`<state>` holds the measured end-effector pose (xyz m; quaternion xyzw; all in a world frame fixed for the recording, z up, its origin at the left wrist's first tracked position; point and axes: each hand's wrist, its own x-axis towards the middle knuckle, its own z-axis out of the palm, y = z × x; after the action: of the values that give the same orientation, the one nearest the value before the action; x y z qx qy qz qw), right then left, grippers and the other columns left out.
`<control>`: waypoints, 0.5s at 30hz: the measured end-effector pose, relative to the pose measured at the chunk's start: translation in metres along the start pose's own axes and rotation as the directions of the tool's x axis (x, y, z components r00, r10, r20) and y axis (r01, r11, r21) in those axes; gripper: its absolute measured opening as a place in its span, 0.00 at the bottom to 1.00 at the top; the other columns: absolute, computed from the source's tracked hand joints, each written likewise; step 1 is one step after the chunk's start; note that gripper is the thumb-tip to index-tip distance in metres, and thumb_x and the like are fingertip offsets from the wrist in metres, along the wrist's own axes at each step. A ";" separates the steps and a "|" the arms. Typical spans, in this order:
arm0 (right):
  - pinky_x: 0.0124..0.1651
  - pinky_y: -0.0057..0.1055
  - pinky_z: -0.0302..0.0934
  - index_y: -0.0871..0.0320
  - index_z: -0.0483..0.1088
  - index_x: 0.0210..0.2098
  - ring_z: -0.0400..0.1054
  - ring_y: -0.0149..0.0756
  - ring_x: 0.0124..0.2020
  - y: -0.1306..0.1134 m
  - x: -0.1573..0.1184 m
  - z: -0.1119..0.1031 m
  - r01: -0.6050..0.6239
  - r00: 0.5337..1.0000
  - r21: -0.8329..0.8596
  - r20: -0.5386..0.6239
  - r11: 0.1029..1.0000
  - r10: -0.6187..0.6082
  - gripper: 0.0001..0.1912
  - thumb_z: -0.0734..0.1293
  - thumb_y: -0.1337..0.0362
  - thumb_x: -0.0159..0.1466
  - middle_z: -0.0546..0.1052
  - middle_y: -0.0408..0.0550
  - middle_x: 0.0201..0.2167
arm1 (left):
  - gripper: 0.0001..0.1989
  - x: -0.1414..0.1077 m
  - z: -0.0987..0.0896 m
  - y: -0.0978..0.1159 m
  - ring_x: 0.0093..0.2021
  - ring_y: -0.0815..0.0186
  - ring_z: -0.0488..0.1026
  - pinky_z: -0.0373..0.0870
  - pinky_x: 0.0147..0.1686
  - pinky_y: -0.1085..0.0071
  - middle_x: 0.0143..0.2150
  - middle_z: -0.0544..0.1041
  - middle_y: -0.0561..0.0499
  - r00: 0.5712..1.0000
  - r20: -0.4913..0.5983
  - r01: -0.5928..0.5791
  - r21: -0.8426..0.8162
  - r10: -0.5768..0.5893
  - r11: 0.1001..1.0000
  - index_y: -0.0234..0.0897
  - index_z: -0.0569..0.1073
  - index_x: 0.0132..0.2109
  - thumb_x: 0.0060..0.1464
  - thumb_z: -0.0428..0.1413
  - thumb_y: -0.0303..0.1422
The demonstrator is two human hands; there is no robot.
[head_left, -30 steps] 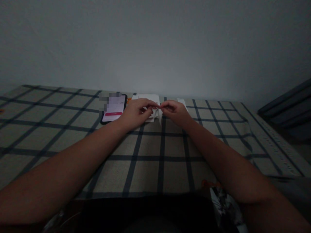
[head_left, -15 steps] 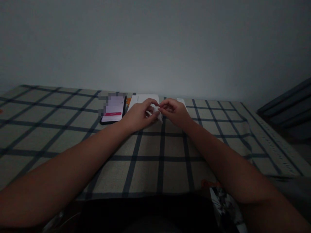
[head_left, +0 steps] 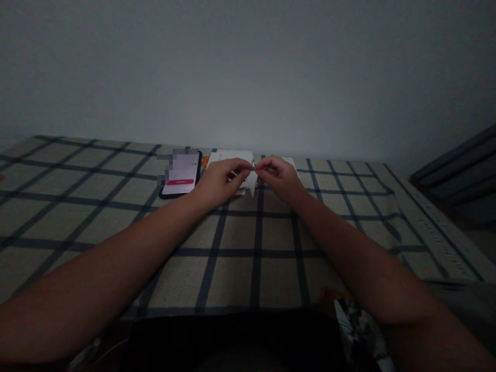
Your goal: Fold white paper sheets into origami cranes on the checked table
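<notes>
Fingertips of my left hand (head_left: 228,178) and my right hand (head_left: 279,173) meet above the far part of the cloth. Between them hangs a thin white piece (head_left: 252,183) that looks like tissue or paper, narrowing to a point at the bottom. Both hands are closed in a pinch on its upper part, which the fingers partly hide. Behind and under my left hand lies a flat white box or booklet (head_left: 232,155), largely covered by the hand. Another white item (head_left: 290,163) shows just beyond my right hand.
A phone (head_left: 180,173) with a lit screen lies left of my hands, beside a small orange thing (head_left: 204,161). The checked tablecloth (head_left: 232,279) runs back to a plain wall (head_left: 248,72). A black-and-white patterned item (head_left: 362,333) sits below the near edge at right.
My fingertips have drawn closer together. The white piece, crumpled in my left fingers before, now hangs straighter, slightly further left. More of the white item's near edge shows below my left hand.
</notes>
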<state>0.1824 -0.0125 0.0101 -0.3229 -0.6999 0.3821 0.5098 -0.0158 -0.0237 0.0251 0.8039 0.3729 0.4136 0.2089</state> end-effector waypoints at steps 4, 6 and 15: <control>0.39 0.29 0.68 0.57 0.76 0.37 0.71 0.29 0.33 -0.004 0.000 -0.003 -0.080 0.997 0.039 0.025 0.996 0.079 0.11 0.72 0.58 0.58 0.79 0.44 0.33 | 0.13 0.003 0.003 -0.006 0.33 0.65 0.77 0.75 0.35 0.69 0.33 0.79 0.49 0.990 0.017 0.136 -0.272 -0.137 0.953 0.35 0.78 0.41 0.55 0.60 0.41; 0.41 0.30 0.70 0.57 0.78 0.38 0.72 0.30 0.35 -0.003 0.001 -0.005 -0.138 0.990 0.090 0.053 0.986 0.133 0.13 0.73 0.57 0.57 0.80 0.45 0.36 | 0.13 0.005 0.004 -0.010 0.32 0.66 0.77 0.76 0.35 0.68 0.33 0.79 0.49 0.976 0.047 0.214 -0.401 -0.214 0.891 0.35 0.78 0.39 0.52 0.63 0.41; 0.48 0.34 0.71 0.57 0.81 0.39 0.75 0.32 0.39 -0.001 0.003 -0.008 -0.317 0.948 0.338 0.148 0.886 0.282 0.16 0.78 0.59 0.51 0.82 0.48 0.40 | 0.16 0.003 0.003 -0.013 0.35 0.64 0.80 0.79 0.42 0.62 0.35 0.81 0.48 0.937 0.196 0.348 -0.596 -0.288 0.724 0.36 0.79 0.44 0.47 0.65 0.34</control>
<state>0.1894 -0.0089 0.0133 -0.3103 -0.5838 0.5920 0.4610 -0.0181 -0.0137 0.0168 0.6313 0.3379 0.4345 0.5463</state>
